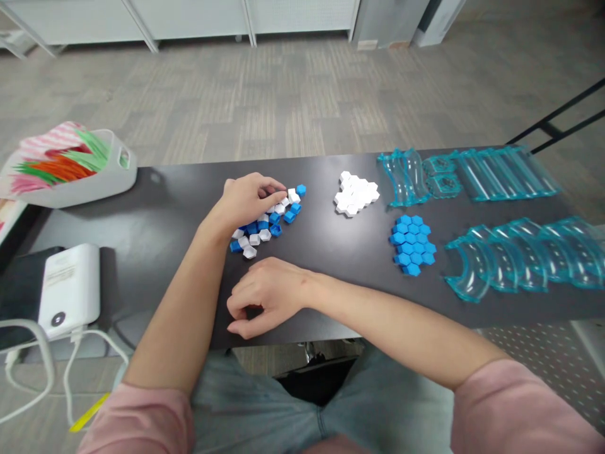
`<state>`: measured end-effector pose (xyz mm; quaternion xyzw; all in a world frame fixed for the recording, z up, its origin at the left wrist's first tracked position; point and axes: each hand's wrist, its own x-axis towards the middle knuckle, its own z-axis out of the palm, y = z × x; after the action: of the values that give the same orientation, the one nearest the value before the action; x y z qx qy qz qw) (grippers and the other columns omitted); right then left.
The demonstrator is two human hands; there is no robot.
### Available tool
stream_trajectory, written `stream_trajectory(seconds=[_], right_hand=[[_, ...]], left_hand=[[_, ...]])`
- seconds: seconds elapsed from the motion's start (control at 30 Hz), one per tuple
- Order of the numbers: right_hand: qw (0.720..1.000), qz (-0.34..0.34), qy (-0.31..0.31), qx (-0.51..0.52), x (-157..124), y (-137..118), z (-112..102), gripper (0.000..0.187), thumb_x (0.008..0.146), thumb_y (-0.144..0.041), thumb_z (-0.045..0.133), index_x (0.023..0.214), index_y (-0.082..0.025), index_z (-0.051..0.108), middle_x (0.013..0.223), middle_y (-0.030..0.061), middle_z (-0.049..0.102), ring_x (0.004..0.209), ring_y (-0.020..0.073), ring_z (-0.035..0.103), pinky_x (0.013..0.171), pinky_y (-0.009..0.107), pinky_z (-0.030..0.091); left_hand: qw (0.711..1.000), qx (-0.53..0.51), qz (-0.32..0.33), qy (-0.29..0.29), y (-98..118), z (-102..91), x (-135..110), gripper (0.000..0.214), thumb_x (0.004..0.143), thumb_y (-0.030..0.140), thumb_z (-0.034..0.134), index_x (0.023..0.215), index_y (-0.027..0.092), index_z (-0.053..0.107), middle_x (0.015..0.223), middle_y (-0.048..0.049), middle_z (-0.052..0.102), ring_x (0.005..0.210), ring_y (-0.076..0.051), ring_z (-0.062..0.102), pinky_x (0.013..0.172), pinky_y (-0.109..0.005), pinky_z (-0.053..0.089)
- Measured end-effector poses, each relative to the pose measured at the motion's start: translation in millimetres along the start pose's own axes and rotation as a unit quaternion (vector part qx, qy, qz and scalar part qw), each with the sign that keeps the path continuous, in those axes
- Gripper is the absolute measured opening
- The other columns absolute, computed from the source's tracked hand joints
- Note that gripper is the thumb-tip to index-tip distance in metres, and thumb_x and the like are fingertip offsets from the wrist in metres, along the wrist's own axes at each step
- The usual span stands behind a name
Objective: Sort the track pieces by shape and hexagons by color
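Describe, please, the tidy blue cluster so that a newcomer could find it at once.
On the dark table, find the teal plastic parts at the right end. Just left of their nearer row sits the blue cluster of hexagonal pieces. It is all blue, unlike the white cluster, and tightly packed, unlike the mixed blue-and-white pile by the left hand.

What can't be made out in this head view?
- Head view: how many blue and white pieces lie under the left hand, or whether it grips one; the hand covers them.
- Head view: whether the right hand holds anything; its back and curled fingers hide the palm.
- Head view: print on the white device; too small.
- Head view: the curved teal row's end; right edge cuts it.
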<state>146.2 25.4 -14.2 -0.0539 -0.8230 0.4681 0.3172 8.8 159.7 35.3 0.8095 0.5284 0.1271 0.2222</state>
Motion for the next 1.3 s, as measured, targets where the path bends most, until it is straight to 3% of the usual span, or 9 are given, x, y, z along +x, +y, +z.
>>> stream_trajectory(seconds=[0.23,0.4,0.6,0.73,0.97,1.1,1.3], right_hand=[[0.998,-0.020,-0.023,-0.057,-0.9,2.6,1.8,0.040,0.116,-0.045,0.064,0.079,-0.030,0.061,0.081,-0.0072,0.077,0.081,0.0170,0.073,0.073,0.035,0.043],[0.994,-0.035,-0.056,-0.088,1.6,3.0,-1.1,0.041,0.117,-0.045,0.062,0.079,-0.030,0.062,0.083,-0.0056,0.081,0.082,0.0191,0.077,0.069,0.037,0.047],[0.992,-0.053,-0.048,-0.105,2.5,7.0,1.0,0.040,0.117,-0.045,0.062,0.080,-0.030,0.063,0.082,-0.0056,0.080,0.080,0.0186,0.077,0.066,0.036,0.048],[0.991,-0.054,-0.059,-0.108,3.5,6.6,0.8,0.040,0.119,-0.044,0.060,0.081,-0.030,0.062,0.084,-0.0053,0.082,0.082,0.0177,0.078,0.066,0.034,0.048],[0.981,-0.025,-0.115,-0.155,7.5,-5.7,-4.9,0.038,0.122,-0.038,0.055,0.085,-0.030,0.061,0.096,-0.0008,0.088,0.093,0.0184,0.084,0.071,0.037,0.050],[0.976,-0.003,-0.147,-0.160,10.3,-10.1,-6.6,0.038,0.123,-0.039,0.052,0.087,-0.030,0.061,0.098,-0.0022,0.089,0.093,0.0174,0.085,0.068,0.036,0.050],[0.972,0.003,-0.153,-0.177,11.1,-12.3,-6.0,0.035,0.123,-0.039,0.057,0.089,-0.029,0.064,0.099,-0.0041,0.091,0.093,0.0153,0.086,0.065,0.033,0.049]], left_hand=[[0.999,-0.012,0.027,0.016,-0.6,4.3,-4.3,0.029,0.108,0.053,0.080,0.115,0.030,0.095,0.108,-0.0063,0.088,0.105,-0.031,0.079,0.114,-0.051,0.052],[0.999,-0.015,0.047,0.012,-1.0,5.3,-3.1,0.027,0.109,0.050,0.077,0.116,0.027,0.090,0.113,-0.0075,0.089,0.105,-0.029,0.080,0.108,-0.045,0.055],[0.995,-0.048,0.059,0.062,-1.5,-0.2,-7.1,0.031,0.113,0.049,0.074,0.129,0.024,0.083,0.119,-0.0076,0.089,0.116,-0.029,0.081,0.116,-0.046,0.057],[0.985,-0.105,0.097,0.094,12.2,-3.2,1.3,0.040,0.110,0.045,0.078,0.143,0.022,0.082,0.133,-0.0105,0.087,0.127,-0.029,0.080,0.116,-0.043,0.060],[0.983,-0.091,0.151,-0.052,57.5,2.6,56.5,0.020,0.101,0.034,0.089,0.119,0.025,0.090,0.116,-0.0071,0.091,0.113,-0.027,0.084,0.109,-0.040,0.063],[0.984,-0.036,0.165,-0.064,69.0,17.7,73.7,0.017,0.100,0.035,0.091,0.115,0.028,0.092,0.116,-0.0053,0.091,0.109,-0.027,0.085,0.111,-0.043,0.060],[0.984,-0.030,0.158,-0.075,63.7,29.5,76.9,0.028,0.099,0.034,0.090,0.127,0.028,0.093,0.123,-0.0069,0.091,0.108,-0.026,0.084,0.106,-0.040,0.060]])
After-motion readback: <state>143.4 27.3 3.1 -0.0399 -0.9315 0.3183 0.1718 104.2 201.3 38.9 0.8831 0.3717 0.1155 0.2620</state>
